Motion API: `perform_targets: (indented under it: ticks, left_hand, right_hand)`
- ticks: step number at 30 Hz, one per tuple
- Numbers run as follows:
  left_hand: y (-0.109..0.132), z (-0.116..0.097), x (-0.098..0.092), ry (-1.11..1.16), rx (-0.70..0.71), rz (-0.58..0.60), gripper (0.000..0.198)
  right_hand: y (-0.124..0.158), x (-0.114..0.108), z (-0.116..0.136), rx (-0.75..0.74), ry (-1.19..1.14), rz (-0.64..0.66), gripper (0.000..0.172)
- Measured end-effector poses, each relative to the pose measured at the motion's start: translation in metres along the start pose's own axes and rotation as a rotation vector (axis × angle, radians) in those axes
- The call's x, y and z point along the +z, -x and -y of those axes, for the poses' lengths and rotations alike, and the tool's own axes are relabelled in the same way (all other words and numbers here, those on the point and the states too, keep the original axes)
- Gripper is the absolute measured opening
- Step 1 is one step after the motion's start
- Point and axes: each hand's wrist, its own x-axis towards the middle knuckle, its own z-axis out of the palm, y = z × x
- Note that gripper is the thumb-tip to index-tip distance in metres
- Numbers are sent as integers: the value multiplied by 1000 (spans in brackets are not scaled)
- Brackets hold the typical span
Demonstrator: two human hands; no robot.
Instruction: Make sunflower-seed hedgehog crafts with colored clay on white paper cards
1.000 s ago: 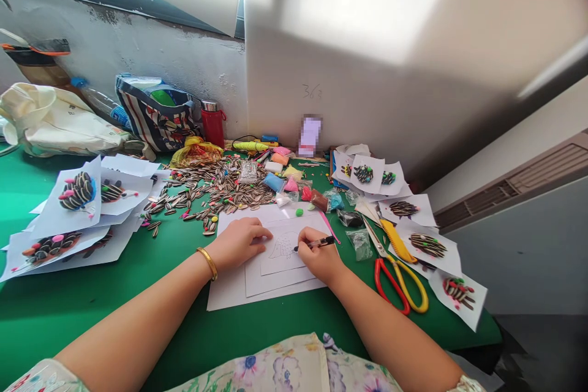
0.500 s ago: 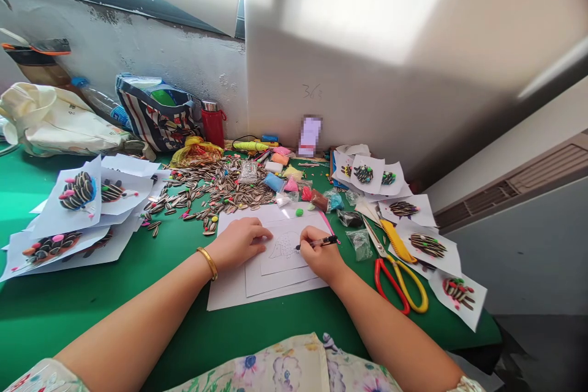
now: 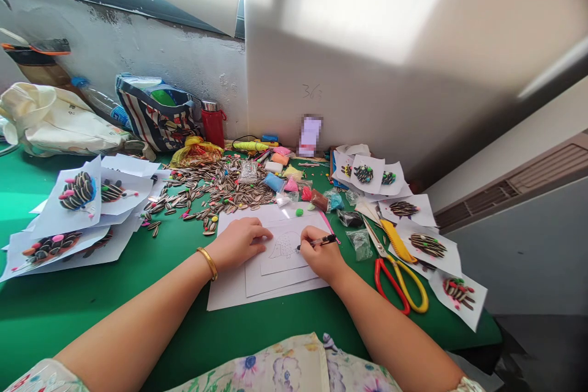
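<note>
On the top sheet, our right fingers are closed on a black pen, tip touching paper just beside a pencil sketch. Left hand lies flat, fingers extended, pinning the sheets. Scissors sit right; sunflower seeds pile beyond on the green tabletop.

A white sheet of paper bearing a small domed pencil sketch lies on larger white sheets. The left hand rests flat across the sheet's left edge, while the right hand grips a black pen, its tip just right of the sketch.
</note>
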Motion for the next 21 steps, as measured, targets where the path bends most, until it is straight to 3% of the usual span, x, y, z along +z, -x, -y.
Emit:
perform_targets:
  ticks: [21]
  left_hand:
    - [0, 1, 0, 1, -1, -3, 28]
  right_hand:
    - [0, 0, 1, -29, -42, -17, 12]
